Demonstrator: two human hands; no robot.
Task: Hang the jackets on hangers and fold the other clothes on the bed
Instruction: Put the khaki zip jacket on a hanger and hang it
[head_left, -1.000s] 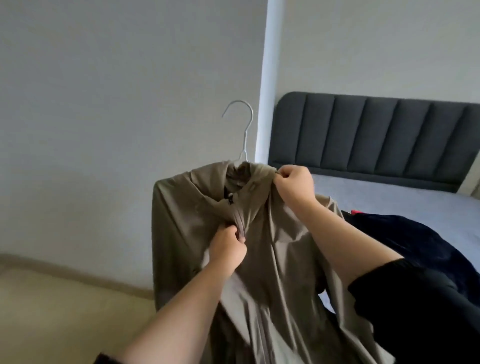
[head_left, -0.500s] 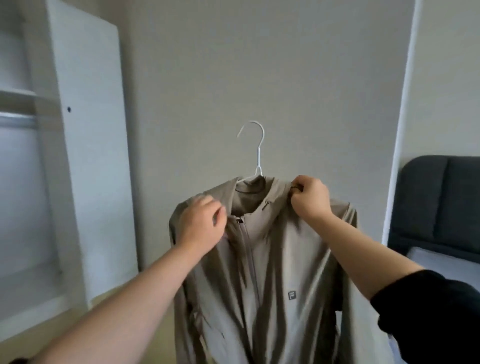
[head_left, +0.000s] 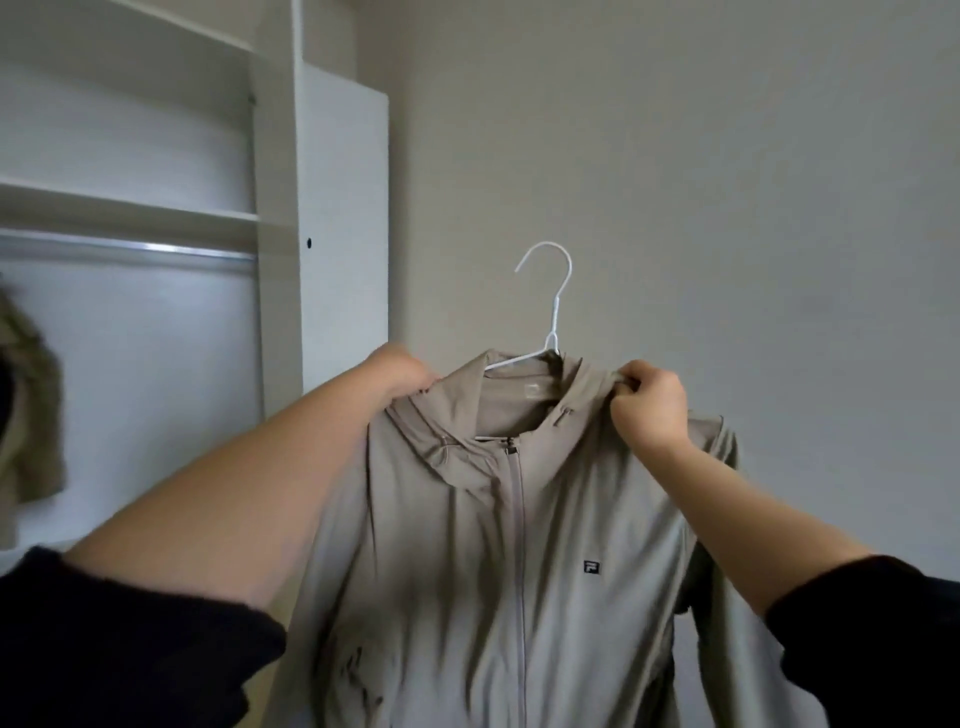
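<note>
A beige zip-up jacket (head_left: 519, 545) with a small dark chest logo hangs on a white wire hanger (head_left: 551, 306), held up in front of me. The hanger's hook rises free above the collar. My left hand (head_left: 402, 371) pinches the jacket's left shoulder by the collar. My right hand (head_left: 652, 405) grips the collar and shoulder on the right side. The zipper is closed up to the neck. The jacket's lower part runs out of view at the bottom.
An open white wardrobe (head_left: 280, 218) stands at the left with shelves and a metal rail (head_left: 130, 252). A tan garment (head_left: 28, 415) hangs at its far left edge. A plain wall is behind the jacket.
My view has swung left from the bed to the wardrobe. Both hands have carried the jacket on its hanger that way, and the left hand moved from the front zipper up to the shoulder.
</note>
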